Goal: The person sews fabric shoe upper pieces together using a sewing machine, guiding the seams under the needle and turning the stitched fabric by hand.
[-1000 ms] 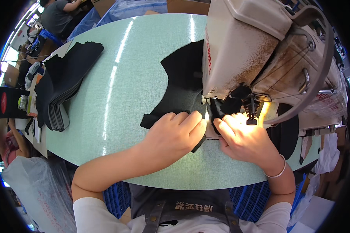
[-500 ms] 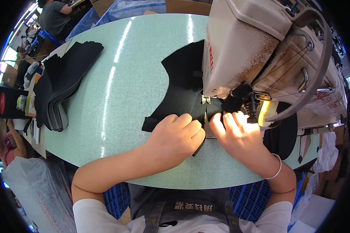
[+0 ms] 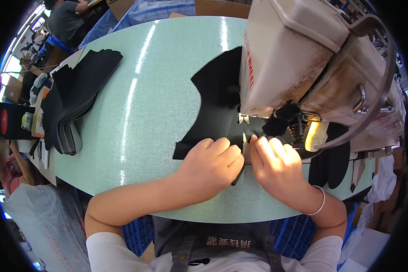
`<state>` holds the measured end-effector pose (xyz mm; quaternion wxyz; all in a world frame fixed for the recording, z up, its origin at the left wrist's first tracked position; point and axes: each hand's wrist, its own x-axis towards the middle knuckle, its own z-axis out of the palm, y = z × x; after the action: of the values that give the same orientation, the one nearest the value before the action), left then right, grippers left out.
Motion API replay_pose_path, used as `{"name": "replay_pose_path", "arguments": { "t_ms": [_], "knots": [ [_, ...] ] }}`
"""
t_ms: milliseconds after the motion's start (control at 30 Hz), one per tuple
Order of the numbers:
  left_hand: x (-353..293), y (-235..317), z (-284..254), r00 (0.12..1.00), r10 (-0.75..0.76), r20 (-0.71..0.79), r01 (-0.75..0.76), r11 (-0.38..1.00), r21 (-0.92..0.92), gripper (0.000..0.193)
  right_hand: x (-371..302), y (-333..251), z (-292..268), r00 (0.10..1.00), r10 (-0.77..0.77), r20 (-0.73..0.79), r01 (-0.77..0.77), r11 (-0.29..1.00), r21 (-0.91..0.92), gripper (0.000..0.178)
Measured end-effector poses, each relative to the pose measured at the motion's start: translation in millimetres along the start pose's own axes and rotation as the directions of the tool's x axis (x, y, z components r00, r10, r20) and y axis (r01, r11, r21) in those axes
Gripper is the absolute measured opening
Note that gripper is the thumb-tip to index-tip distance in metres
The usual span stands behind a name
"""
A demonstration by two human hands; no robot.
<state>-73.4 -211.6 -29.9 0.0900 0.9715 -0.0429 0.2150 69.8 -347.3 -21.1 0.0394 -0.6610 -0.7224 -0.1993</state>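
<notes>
We press our left hand (image 3: 211,167), fingers curled, and our right hand (image 3: 276,168), fingers flat, onto the black curved fabric piece (image 3: 217,106) lying on the pale green table (image 3: 136,113), beneath the beige sewing machine (image 3: 303,68). A stack of black fabric pieces (image 3: 75,97) sits far left.

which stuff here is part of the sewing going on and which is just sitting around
In use:
- left hand, pressing on the black fabric piece
- right hand, on the fabric by the needle
- sewing machine

Lying about:
- stack of black pieces at the table's left end
- dark pieces right of the machine
- small items at the left edge
</notes>
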Motion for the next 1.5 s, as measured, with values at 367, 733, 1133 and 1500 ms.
{"name": "replay_pose_path", "arguments": {
  "t_ms": [367,733,1133,1500],
  "knots": [
    [-1,3,1,0.997,-0.001,-0.072,0.006,0.998,0.064,0.017,0,-4,4,0.998,0.065,-0.024,-0.064,0.997,0.036,0.036],
    [-3,3,-2,0.999,-0.027,-0.024,0.028,0.999,0.036,0.029,3,-7,8,0.988,0.154,-0.026,-0.147,0.973,0.177,0.035],
    [-5,9,1,0.985,-0.173,0.003,0.173,0.983,-0.064,0.038,1,-7,-8,0.990,0.138,0.020,-0.139,0.973,0.182,0.035],
    [1,-1,8,0.976,-0.189,-0.109,0.179,0.979,-0.099,0.026,-1,-11,-2,0.986,0.153,0.060,-0.164,0.939,0.303,0.042]
  ]
}}
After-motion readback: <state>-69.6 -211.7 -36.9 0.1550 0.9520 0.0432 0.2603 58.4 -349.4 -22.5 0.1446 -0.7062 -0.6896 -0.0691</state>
